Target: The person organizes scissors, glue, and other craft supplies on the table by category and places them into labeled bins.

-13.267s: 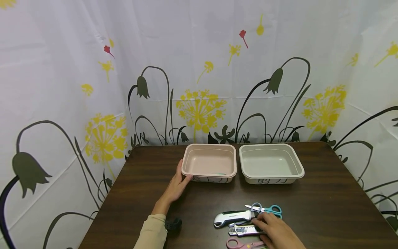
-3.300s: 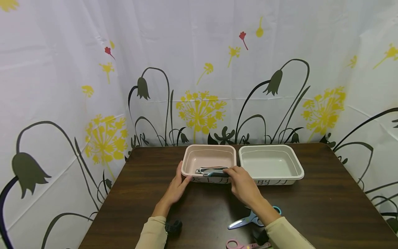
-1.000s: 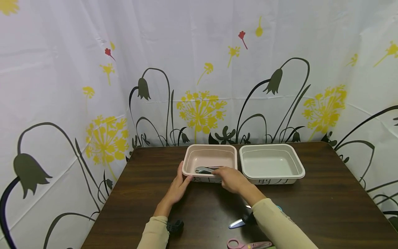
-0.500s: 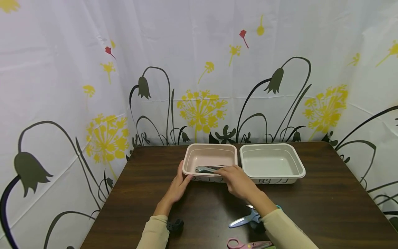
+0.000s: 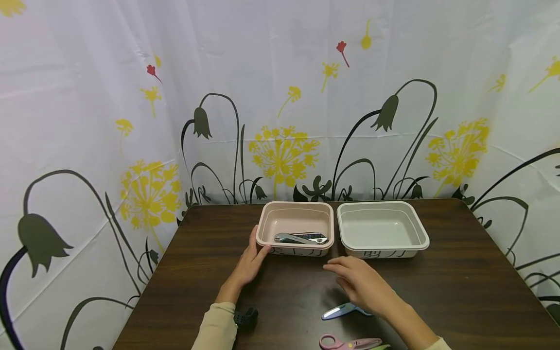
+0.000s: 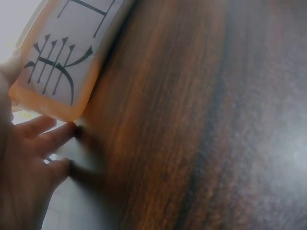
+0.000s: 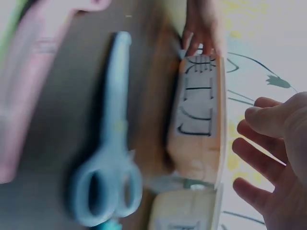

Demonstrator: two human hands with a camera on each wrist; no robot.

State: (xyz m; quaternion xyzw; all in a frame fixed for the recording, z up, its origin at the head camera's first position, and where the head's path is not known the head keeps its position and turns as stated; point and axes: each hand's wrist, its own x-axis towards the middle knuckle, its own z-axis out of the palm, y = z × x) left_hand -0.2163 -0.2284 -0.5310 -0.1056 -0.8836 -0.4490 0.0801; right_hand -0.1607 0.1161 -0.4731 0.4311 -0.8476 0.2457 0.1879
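Note:
My left hand (image 5: 248,262) holds the left front corner of a pink plastic bin (image 5: 267,241), thumb at the rim and fingers along the side. In that bin lie a couple of box cutters (image 5: 302,238), one silver-grey across a darker one. Just in front of the bins, my right hand (image 5: 360,284) hovers above the table, holding nothing; its fingers look relaxed in the right wrist view. Below it are blue scissors (image 5: 341,311), their handles partly hidden by that hand. Pink scissors (image 5: 350,344) lie nearer the front, beside a green item (image 5: 382,347) cut by the frame edge.
A pale green-white bin (image 5: 382,253) stands right beside the pink one at the back of the dark wooden table (image 5: 459,291). Paper labels with black characters are on the bin fronts. A flower-patterned curtain (image 5: 280,97) hangs behind the table.
My right hand has let go of a silver-grey box cutter inside the pink bin and drawn back toward the front right. The left hand stays at the bin's corner.

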